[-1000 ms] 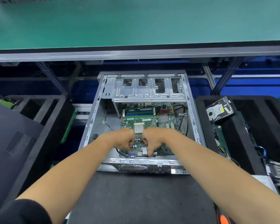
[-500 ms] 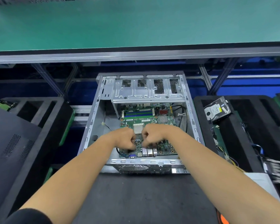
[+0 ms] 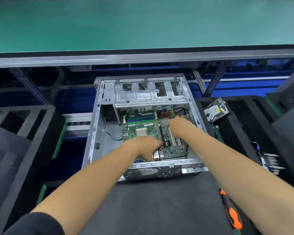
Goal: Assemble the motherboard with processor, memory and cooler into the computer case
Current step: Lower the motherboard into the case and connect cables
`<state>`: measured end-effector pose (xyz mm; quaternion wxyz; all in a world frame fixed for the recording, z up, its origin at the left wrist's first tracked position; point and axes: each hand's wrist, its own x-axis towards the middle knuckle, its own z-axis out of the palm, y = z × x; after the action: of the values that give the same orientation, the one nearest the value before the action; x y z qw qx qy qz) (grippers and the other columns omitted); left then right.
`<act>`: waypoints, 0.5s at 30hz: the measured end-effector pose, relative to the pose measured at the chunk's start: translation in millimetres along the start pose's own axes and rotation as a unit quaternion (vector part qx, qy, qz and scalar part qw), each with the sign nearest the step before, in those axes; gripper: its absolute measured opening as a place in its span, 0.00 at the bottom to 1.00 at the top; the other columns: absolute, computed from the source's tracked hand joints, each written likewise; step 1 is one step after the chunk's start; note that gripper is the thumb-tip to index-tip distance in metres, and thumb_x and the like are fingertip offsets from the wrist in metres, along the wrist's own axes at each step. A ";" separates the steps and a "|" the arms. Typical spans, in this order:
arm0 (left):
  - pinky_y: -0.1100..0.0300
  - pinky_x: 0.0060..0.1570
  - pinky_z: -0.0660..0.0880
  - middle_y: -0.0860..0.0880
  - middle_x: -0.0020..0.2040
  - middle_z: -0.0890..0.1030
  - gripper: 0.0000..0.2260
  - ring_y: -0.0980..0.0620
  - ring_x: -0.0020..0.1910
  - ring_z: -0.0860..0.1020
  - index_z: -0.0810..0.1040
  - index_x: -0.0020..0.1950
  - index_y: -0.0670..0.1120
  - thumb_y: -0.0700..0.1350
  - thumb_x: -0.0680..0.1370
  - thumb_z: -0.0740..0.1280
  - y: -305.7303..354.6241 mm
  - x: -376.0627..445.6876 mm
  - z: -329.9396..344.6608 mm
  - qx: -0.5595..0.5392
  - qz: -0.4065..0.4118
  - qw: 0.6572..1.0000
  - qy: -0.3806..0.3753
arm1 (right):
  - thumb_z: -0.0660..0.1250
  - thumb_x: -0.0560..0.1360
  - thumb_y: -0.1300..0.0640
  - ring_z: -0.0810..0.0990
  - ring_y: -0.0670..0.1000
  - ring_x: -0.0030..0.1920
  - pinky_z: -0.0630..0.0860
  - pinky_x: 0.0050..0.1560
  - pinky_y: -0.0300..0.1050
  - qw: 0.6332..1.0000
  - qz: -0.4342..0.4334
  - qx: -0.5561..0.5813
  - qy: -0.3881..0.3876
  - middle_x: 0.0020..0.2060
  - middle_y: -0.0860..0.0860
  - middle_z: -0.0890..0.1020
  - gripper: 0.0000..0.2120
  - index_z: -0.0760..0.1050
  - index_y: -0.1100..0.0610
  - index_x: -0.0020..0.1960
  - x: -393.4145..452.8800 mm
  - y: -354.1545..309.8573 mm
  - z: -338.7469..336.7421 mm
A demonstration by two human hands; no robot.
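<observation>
An open silver computer case (image 3: 159, 164) lies flat in front of me with the green motherboard (image 3: 143, 128) inside it. The board shows a bare silver processor socket (image 3: 141, 132) and blue and green memory slots (image 3: 141, 118); I see no cooler. My left hand (image 3: 147, 146) is at the board's near edge, fingers curled down around the metal port block. My right hand (image 3: 178, 125) reaches over the board's right side toward the black cables (image 3: 180, 109); its fingers are blurred and point away from me.
A drive cage (image 3: 149, 97) spans the case's far end. Black foam trays stand left (image 3: 32, 124) and right (image 3: 241, 133), the right one holding a hard drive (image 3: 215, 111). An orange-and-black screwdriver (image 3: 231, 212) lies on the black mat (image 3: 151, 200). A green conveyor (image 3: 143, 22) runs behind.
Both hands were fists side by side over the board's middle. The left has dropped to the near port block; the right has moved away to the far right side.
</observation>
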<state>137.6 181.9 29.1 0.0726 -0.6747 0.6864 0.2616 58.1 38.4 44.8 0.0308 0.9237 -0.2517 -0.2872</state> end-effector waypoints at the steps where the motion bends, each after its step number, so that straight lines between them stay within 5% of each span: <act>1: 0.57 0.37 0.68 0.49 0.43 0.74 0.13 0.49 0.41 0.72 0.70 0.52 0.44 0.45 0.73 0.71 -1.0 -0.7 2.3 0.001 -0.008 1.000 -0.001 | 0.57 0.78 0.67 0.77 0.60 0.59 0.77 0.55 0.51 1.000 0.013 -0.002 -0.009 0.67 0.64 0.67 0.21 0.63 0.65 0.71 2.2 -0.2 3.6; 5: 0.59 0.31 0.66 0.51 0.37 0.70 0.12 0.50 0.37 0.71 0.68 0.47 0.44 0.47 0.74 0.70 0.8 0.8 3.3 0.025 -0.017 1.000 0.002 | 0.58 0.77 0.68 0.73 0.64 0.64 0.76 0.57 0.54 0.998 0.060 0.026 -0.014 0.69 0.65 0.62 0.27 0.54 0.67 0.73 8.2 -0.6 8.8; 9: 0.55 0.35 0.74 0.47 0.41 0.75 0.11 0.48 0.39 0.74 0.72 0.47 0.42 0.46 0.73 0.70 3.9 3.0 -0.1 0.017 -0.024 1.000 -0.008 | 0.58 0.76 0.70 0.74 0.63 0.62 0.74 0.53 0.50 0.995 0.051 0.075 -0.036 0.67 0.64 0.67 0.27 0.56 0.66 0.73 10.2 2.9 6.2; 13: 0.54 0.35 0.73 0.44 0.41 0.79 0.10 0.49 0.37 0.73 0.73 0.44 0.41 0.42 0.68 0.72 -1.4 -2.2 -6.7 -0.035 -0.030 0.999 -0.001 | 0.57 0.78 0.70 0.74 0.57 0.36 0.70 0.31 0.43 0.993 0.058 0.052 -0.094 0.52 0.64 0.78 0.37 0.36 0.69 0.76 10.4 -2.8 -1.2; 15: 0.54 0.36 0.73 0.43 0.42 0.80 0.11 0.49 0.37 0.74 0.72 0.42 0.42 0.41 0.67 0.73 -6.0 -6.2 -10.5 -0.078 -0.037 0.996 0.000 | 0.54 0.81 0.68 0.69 0.59 0.33 0.72 0.28 0.44 0.992 0.046 -0.009 -0.113 0.63 0.66 0.74 0.30 0.43 0.69 0.78 11.6 -7.6 -7.8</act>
<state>146.5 182.8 39.3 0.0298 -0.7033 0.6384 0.3114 73.9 38.7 43.7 0.0236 0.8723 -0.2932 -0.3906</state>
